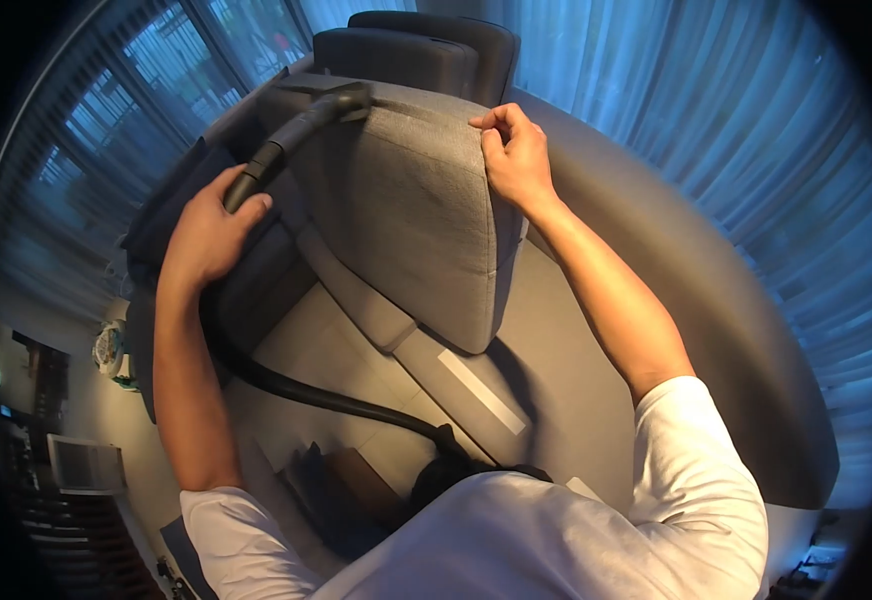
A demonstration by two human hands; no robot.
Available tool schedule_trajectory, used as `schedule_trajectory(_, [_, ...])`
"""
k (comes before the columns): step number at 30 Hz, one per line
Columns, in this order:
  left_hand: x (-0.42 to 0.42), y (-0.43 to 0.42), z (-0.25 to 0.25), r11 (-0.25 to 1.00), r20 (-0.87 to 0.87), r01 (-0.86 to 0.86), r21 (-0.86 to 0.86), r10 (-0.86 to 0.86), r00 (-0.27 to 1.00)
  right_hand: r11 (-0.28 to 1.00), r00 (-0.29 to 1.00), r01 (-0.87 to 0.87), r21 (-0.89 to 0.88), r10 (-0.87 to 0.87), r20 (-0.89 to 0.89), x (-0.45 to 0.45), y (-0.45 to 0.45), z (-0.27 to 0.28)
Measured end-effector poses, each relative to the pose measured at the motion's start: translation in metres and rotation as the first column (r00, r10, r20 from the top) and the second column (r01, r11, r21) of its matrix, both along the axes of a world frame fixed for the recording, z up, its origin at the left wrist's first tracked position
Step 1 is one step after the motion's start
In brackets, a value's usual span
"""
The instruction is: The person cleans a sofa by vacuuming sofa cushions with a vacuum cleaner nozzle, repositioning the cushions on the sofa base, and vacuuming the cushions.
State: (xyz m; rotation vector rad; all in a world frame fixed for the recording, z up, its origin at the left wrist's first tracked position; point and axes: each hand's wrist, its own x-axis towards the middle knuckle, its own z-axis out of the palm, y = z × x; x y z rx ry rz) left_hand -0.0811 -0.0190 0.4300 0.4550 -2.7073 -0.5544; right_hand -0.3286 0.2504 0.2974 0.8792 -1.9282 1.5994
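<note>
My left hand [211, 225] is wrapped round the dark tube of a vacuum cleaner [274, 152]. The vacuum's nozzle [348, 100] rests on the top edge of a large grey cushion [396, 205], which stands on its side. At the cushion's upper right corner, my right hand [516, 155] is closed, with thumb and fingers gripping the fabric edge. A black hose [306, 390] curves down from the tube towards a dark object [451, 470] close to my body, partly hidden by my shirt.
More grey cushions [396, 62] stand behind. A curved sofa part [696, 260] runs along the right. Sheer curtains [646, 90] hang at the back. A grey panel with a pale strip [481, 390] lies below the cushion. A white chair [86, 465] stands at the lower left.
</note>
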Motion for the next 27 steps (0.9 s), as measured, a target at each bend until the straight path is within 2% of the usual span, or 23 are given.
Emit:
schedule_trajectory(2, [0.015,0.037,0.011,0.976,0.046,0.077,0.203,-0.088,0.995,1.000,1.000,0.001,0.009,-0.001,-0.008,-0.002,0.001,0.005])
schedule_trajectory(3, [0.022,0.053,0.015,0.975,0.042,0.116,0.189,-0.126,0.991,0.999,0.998,0.015,0.035,-0.012,-0.061,0.000,0.002,0.004])
schedule_trajectory(4, [0.022,0.050,0.017,0.976,0.042,0.113,0.188,-0.123,0.992,0.998,0.993,0.028,0.061,-0.021,-0.116,0.000,0.002,0.005])
schedule_trajectory(6, [0.018,0.037,0.025,0.939,0.117,0.018,0.344,-0.062,0.991,0.998,0.995,0.018,0.061,-0.011,-0.103,0.002,0.002,0.005])
schedule_trajectory(8, [0.011,0.026,0.027,0.951,0.118,-0.044,0.306,0.008,0.993,0.998,0.996,0.014,0.054,-0.009,-0.091,0.005,0.003,0.007])
schedule_trajectory(10, [0.013,0.026,0.033,0.943,0.105,-0.014,0.334,-0.022,0.994,0.978,0.980,0.101,0.184,-0.066,-0.189,0.011,0.006,0.013])
schedule_trajectory(11, [0.021,0.032,0.029,0.949,0.103,0.001,0.317,-0.036,0.994,0.978,0.979,0.106,0.178,-0.071,-0.192,0.012,0.006,0.015])
schedule_trajectory(12, [0.026,0.041,0.030,0.931,0.114,0.087,0.354,-0.135,0.984,0.972,0.979,0.101,0.211,-0.060,-0.194,0.011,0.007,0.016])
schedule_trajectory(13, [0.026,0.041,0.032,0.932,0.127,0.075,0.355,-0.128,0.984,0.964,0.981,0.093,0.249,-0.046,-0.190,0.014,0.008,0.014])
schedule_trajectory(15, [0.016,0.031,0.030,0.951,0.104,0.054,0.305,-0.089,0.991,0.963,0.983,0.083,0.258,-0.037,-0.179,0.016,0.008,0.014])
schedule_trajectory(16, [0.009,0.022,0.030,0.967,0.121,-0.017,0.254,-0.015,0.993,0.965,0.983,0.079,0.251,-0.034,-0.179,0.016,0.006,0.016])
schedule_trajectory(18, [-0.003,0.011,0.024,0.958,0.109,-0.084,0.276,0.055,0.993,0.969,0.978,0.095,0.230,-0.048,-0.203,0.011,0.004,0.013])
schedule_trajectory(21, [0.017,0.031,0.003,0.950,0.038,0.016,0.311,-0.029,0.999,0.977,0.969,0.127,0.169,-0.086,-0.231,0.004,-0.001,0.011])
schedule_trajectory(22, [0.023,0.042,-0.019,0.959,-0.060,0.119,0.257,-0.107,0.992,0.983,0.969,0.125,0.131,-0.093,-0.228,0.002,-0.001,0.007])
schedule_trajectory(24, [0.043,0.094,-0.048,0.962,-0.083,0.103,0.252,-0.084,0.993,0.995,0.988,0.079,0.052,-0.072,-0.137,-0.009,-0.003,0.004])
schedule_trajectory(25, [0.049,0.113,-0.076,0.946,-0.187,0.134,0.295,-0.081,0.979,0.999,0.999,0.029,0.045,-0.027,-0.042,-0.017,-0.003,0.002])
schedule_trajectory(26, [0.054,0.130,-0.108,0.913,-0.200,0.121,0.390,-0.044,0.979,0.999,0.998,-0.020,0.031,0.018,0.056,-0.025,-0.001,-0.001])
schedule_trajectory(27, [0.059,0.149,-0.137,0.878,-0.141,0.046,0.476,0.025,0.990,0.999,0.999,-0.013,0.041,0.011,0.043,-0.031,0.000,-0.004])
